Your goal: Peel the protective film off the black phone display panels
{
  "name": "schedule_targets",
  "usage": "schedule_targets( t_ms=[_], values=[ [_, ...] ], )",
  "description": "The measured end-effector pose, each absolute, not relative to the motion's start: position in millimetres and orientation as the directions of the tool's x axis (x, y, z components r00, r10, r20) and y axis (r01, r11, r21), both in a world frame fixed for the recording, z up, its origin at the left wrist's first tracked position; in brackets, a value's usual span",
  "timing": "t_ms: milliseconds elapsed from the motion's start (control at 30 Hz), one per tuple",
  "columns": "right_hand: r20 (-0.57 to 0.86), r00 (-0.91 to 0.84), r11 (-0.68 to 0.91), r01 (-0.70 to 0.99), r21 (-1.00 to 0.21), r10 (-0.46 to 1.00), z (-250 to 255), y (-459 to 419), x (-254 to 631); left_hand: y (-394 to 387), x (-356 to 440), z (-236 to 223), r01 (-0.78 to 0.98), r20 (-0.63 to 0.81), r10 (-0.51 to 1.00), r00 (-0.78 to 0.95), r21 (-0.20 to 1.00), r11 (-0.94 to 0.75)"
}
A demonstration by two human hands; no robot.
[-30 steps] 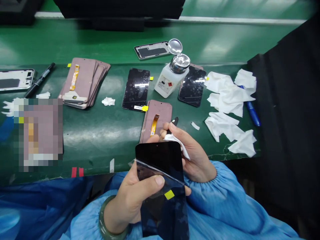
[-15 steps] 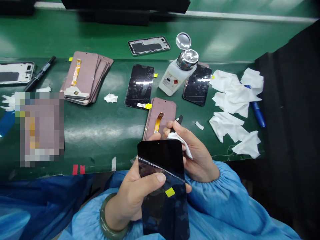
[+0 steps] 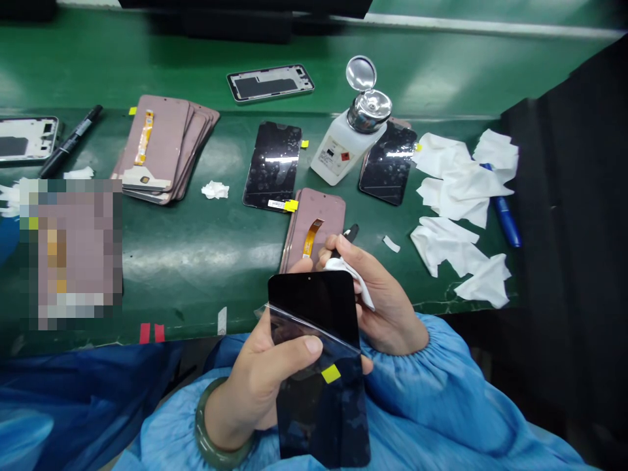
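Your left hand (image 3: 265,373) was gripping a black phone screen (image 3: 314,291), thumb over the front. Under that thumb, a clear film (image 3: 293,322) crossed the glass with a slanting edge; just below the thumb tip sat a yellow tab (image 3: 331,373). Your right hand (image 3: 385,294), close beside the screen's upper right edge, had its fingers closed on a white cloth (image 3: 362,291) and a dark tool (image 3: 350,232), whose kind you could not tell.

Just beyond your fingertips lay a stack of pink panels (image 3: 321,206), a ribbon cable (image 3: 313,237) on top. Farther past your right hand stood a bottle (image 3: 328,156), upright, its lid (image 3: 362,72) raised. To the right of that hand were cloth scraps (image 3: 454,199) and a blue pen (image 3: 507,222). Well out from your left hand, ahead and leftward, a bigger stack (image 3: 164,140) rested on the green table (image 3: 196,261).
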State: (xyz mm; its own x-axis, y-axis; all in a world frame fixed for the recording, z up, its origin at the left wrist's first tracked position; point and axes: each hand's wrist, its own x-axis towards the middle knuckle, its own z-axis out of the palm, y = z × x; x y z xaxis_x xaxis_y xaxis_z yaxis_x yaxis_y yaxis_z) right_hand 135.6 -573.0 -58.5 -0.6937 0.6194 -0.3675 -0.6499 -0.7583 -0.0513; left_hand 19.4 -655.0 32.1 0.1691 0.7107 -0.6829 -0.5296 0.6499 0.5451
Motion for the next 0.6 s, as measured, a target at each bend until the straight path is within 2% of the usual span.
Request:
schedule_targets(
  t_ms=[167,300,400,467,500,533,567,600],
  values=[
    [-0.36,-0.693,-0.759,-0.648,-0.068,0.624,-58.5,-573.5,134.8,-658.3,17.5,28.4,-0.563,-0.648,0.743,0.168,0.556,0.612],
    [-0.379,-0.647,-0.732,-0.667,-0.137,0.661,-53.5,-573.7,136.7,-652.0,20.2,36.1,-0.519,-0.706,0.691,0.153,0.538,0.664],
    [-0.505,-0.408,-0.608,-0.72,-0.333,0.76,-65.3,-572.0,145.8,-649.2,21.3,40.5,-0.49,-0.72,0.68,0.14,0.546,0.679],
    [-0.536,-0.039,-0.415,-0.68,-0.604,0.843,-87.5,-571.0,156.4,-650.0,20.3,40.4,-0.492,-0.695,0.706,0.136,0.571,0.657],
    [-0.449,0.202,-0.269,-0.567,-0.778,0.871,-101.1,-571.2,162.6,-650.8,19.4,39.8,-0.493,-0.689,0.713,0.126,0.581,0.648],
    [-0.276,0.422,-0.107,-0.381,-0.918,0.864,-114.3,-572.2,168.9,-651.5,18.6,39.1,-0.495,-0.685,0.72,0.111,0.59,0.638],
    [-0.035,0.572,0.049,-0.132,-0.99,0.82,-125.1,-574.2,175.0,-651.9,17.7,38.4,-0.494,-0.684,0.723,0.097,0.598,0.631],
    [0.181,0.618,0.163,0.087,-0.983,0.765,-132.0,-577.3,180.1,-651.8,17.1,37.8,-0.489,-0.686,0.723,0.083,0.604,0.629]
  ],
)
